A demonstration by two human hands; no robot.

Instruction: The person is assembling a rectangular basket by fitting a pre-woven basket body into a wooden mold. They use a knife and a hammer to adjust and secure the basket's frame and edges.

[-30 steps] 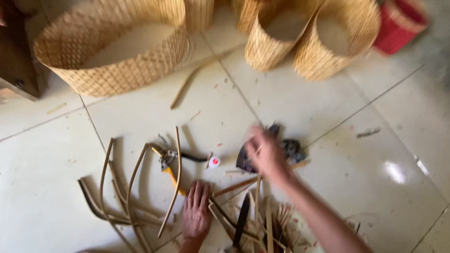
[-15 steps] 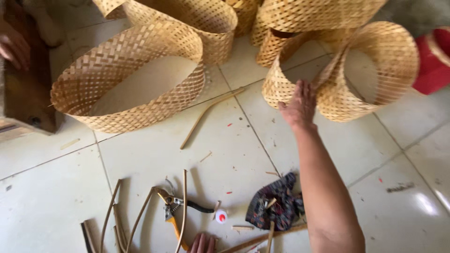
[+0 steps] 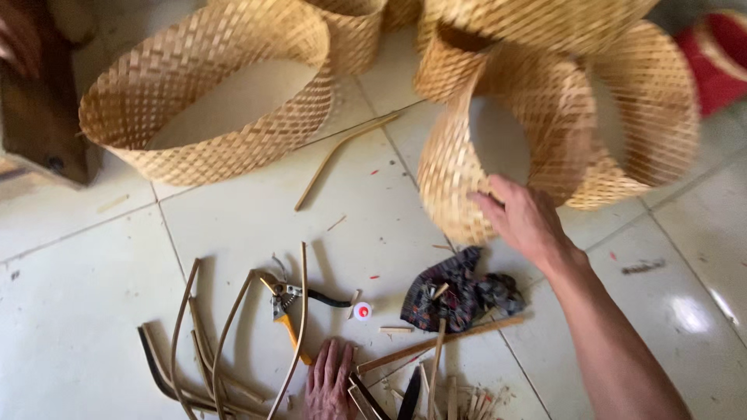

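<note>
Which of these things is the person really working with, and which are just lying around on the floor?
In hand:
- right hand on the woven basket ring
- left hand on the bamboo strips

Lying about:
- pruning shears
- dark cloth
- wide woven ring
- red container

Basket-weaving work area on a pale tiled floor [image 3: 233,225]. Indicators: several woven bamboo basket bodies [image 3: 210,93], loose bamboo strips [image 3: 194,342], pruning shears [image 3: 292,307], and scattered offcuts [image 3: 459,400] on the floor.

No packages, labels, signs or screens show anywhere in view.
</note>
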